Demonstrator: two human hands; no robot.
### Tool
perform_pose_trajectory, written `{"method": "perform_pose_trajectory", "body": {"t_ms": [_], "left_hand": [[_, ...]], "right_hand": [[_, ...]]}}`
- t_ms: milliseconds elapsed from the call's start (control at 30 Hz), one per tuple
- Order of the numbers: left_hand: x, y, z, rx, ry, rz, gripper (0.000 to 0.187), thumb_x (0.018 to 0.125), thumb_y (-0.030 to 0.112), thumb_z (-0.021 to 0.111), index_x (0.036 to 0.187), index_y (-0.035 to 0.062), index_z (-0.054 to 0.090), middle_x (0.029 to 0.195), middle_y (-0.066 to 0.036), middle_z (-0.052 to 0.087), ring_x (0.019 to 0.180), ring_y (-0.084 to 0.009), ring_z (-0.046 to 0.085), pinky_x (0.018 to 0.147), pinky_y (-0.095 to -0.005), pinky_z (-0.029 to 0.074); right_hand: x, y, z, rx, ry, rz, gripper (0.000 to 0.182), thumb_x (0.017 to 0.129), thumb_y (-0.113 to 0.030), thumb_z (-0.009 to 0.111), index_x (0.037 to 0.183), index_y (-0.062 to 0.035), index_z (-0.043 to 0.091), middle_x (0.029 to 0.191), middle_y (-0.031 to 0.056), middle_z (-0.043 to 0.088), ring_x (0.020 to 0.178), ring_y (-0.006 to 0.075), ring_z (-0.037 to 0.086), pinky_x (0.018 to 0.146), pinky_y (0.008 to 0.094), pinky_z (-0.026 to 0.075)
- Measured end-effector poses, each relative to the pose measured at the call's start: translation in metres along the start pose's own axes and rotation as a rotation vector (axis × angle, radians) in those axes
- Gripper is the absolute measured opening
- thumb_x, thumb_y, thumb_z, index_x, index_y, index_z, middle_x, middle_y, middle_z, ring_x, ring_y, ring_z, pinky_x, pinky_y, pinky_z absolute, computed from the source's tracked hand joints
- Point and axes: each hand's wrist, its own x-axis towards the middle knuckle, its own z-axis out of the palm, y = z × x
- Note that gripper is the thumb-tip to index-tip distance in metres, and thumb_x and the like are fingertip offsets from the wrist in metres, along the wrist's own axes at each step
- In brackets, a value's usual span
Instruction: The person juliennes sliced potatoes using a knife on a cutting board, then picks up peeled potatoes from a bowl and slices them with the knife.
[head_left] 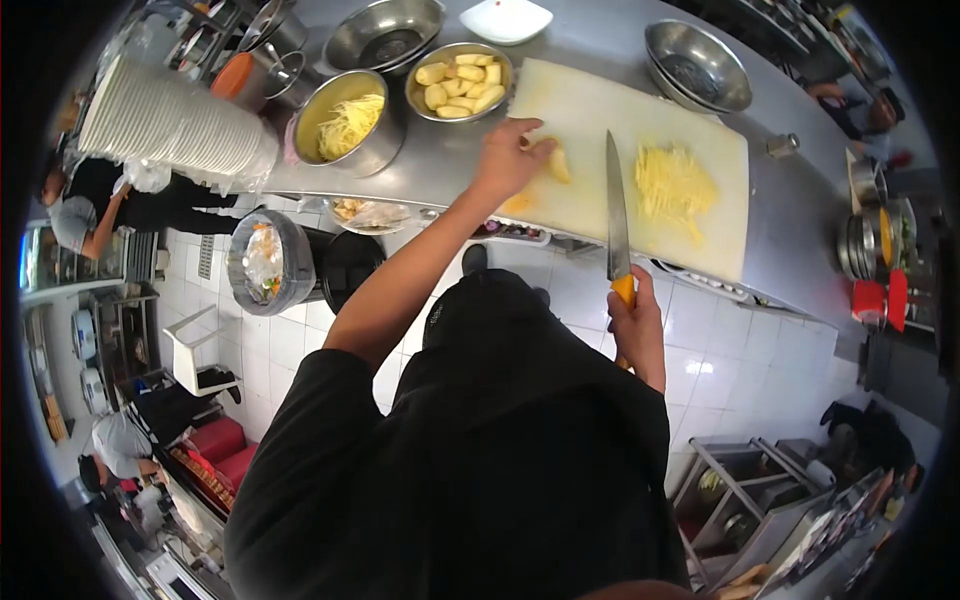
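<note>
A white cutting board (590,100) lies on the steel counter. My left hand (512,160) is over its left edge, thumb and fingers apart, fingertips right beside a peeled yellow piece (559,165) that looks like potato. In my right hand (640,325), fingers wrap round the yellow handle of a large kitchen knife (617,215). The blade points away from me across the board, between that piece and a heap of thin yellow strips (676,188). Behind the board's left corner, a steel bowl (412,100) holds several peeled yellow pieces (460,86).
A steel pot (385,145) with yellow strips stands left of the board, near tall stacked white containers (170,125). Steel bowls (698,65) and a white dish (507,20) sit at the back. A lined waste bin (303,262) is on the floor; other people work around.
</note>
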Motion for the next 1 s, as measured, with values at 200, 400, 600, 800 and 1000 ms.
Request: {"method": "perform_pose_trajectory", "body": {"t_ms": [200,400,600,800,1000], "left_hand": [[-0.024,0.018,-0.018,-0.032,0.015,0.006,0.040,0.077,0.019,0.081,0.111,0.0021,0.069,0.107,-0.014,0.065,0.086,-0.0267,0.065,0.076,-0.0357,0.056],[-0.037,0.017,0.003,-0.033,-0.025,0.146,0.048,0.073,0.015,0.083,0.116,0.0029,0.063,0.119,-0.012,0.054,0.096,-0.0254,0.062,0.080,-0.0347,0.055],[-0.025,0.013,0.019,-0.014,-0.075,0.160,0.049,0.071,0.011,0.082,0.116,0.0033,0.063,0.118,-0.012,0.050,0.096,-0.0247,0.060,0.083,-0.0354,0.053],[-0.020,-0.001,0.022,-0.052,-0.088,0.179,0.047,0.072,0.010,0.082,0.115,0.0021,0.065,0.117,-0.012,0.054,0.093,-0.0248,0.062,0.080,-0.0345,0.055],[-0.016,0.002,0.012,-0.039,-0.098,0.065,0.046,0.073,0.014,0.081,0.115,0.0012,0.065,0.120,-0.014,0.054,0.096,-0.0259,0.063,0.082,-0.0337,0.056]], "right_hand": [[-0.001,-0.005,0.001,-0.088,-0.003,0.022,0.048,0.094,-0.016,0.058,0.138,-0.0051,0.042,0.082,0.0252,0.066,0.073,0.0397,0.067,0.067,0.0444,0.050],[-0.002,-0.011,0.000,-0.153,-0.009,0.020,0.045,0.095,-0.021,0.059,0.135,-0.0057,0.044,0.081,0.0279,0.066,0.078,0.0458,0.065,0.068,0.0490,0.050],[0.001,-0.003,0.005,-0.253,0.041,-0.038,0.034,0.096,-0.016,0.058,0.128,-0.0073,0.049,0.071,0.0149,0.063,0.060,0.0256,0.062,0.059,0.0379,0.050],[-0.003,-0.005,0.005,-0.160,0.082,-0.088,0.034,0.094,-0.015,0.060,0.126,-0.0071,0.051,0.072,0.0167,0.063,0.061,0.0282,0.062,0.061,0.0389,0.049],[-0.019,-0.016,-0.006,-0.108,0.104,-0.033,0.037,0.092,-0.016,0.062,0.126,-0.0061,0.053,0.080,0.0258,0.065,0.076,0.0456,0.065,0.067,0.0471,0.050]]}}
